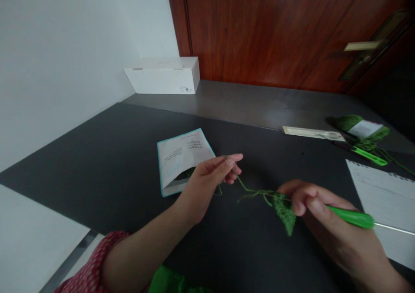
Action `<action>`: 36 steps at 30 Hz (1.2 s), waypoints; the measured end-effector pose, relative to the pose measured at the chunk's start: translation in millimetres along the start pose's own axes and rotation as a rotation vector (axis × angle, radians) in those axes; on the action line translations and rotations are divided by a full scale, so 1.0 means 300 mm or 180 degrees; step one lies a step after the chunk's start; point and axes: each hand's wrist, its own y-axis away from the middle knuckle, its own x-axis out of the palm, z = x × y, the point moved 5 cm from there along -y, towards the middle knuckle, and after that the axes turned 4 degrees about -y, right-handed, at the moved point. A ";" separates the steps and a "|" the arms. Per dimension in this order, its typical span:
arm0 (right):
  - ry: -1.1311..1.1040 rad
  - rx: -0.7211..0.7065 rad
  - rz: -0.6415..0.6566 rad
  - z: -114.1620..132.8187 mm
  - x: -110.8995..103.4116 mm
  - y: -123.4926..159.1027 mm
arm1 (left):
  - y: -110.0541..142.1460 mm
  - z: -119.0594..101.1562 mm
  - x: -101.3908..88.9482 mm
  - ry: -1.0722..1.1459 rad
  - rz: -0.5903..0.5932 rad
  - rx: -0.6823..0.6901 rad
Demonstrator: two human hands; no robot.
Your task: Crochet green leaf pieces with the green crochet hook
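My left hand [217, 172] is closed, pinching a strand of green yarn [244, 186] between thumb and forefinger. The strand runs right to a small triangular piece of green crochet [285, 213]. My right hand [330, 224] grips a crochet hook [353, 217] by its bright green handle, with a thin metal shaft sticking out behind. The crochet hangs at the fingertips of that hand, which hide the hook's working tip. A white pouch [181, 154] with a turquoise edge lies behind my left wrist, its mouth gaping on something dark green.
A ball of green yarn [348, 122] with a paper label, a bright green tool [369, 155] and a long pale packet [313, 133] lie at the right. Spiral-bound paper [385, 189] is nearer. A white box [165, 79] stands at the back, before a wooden door [266, 33].
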 end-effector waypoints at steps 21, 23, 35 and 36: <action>-0.0889 0.0056 0.0746 0.050 -0.022 0.026 | 0.127 -0.208 -0.277 -0.1098 0.0879 -0.0888; -0.0916 0.0068 0.0762 0.056 -0.021 0.026 | 0.144 -0.265 -0.362 -0.1841 0.0395 -0.0825; -0.0897 -0.0049 0.0801 0.105 0.006 0.033 | 0.081 -0.116 0.257 -0.0308 0.2704 -0.0073; -0.0933 -0.0053 0.0785 0.105 0.005 0.030 | 0.072 -0.079 0.281 0.0225 0.2774 -0.0403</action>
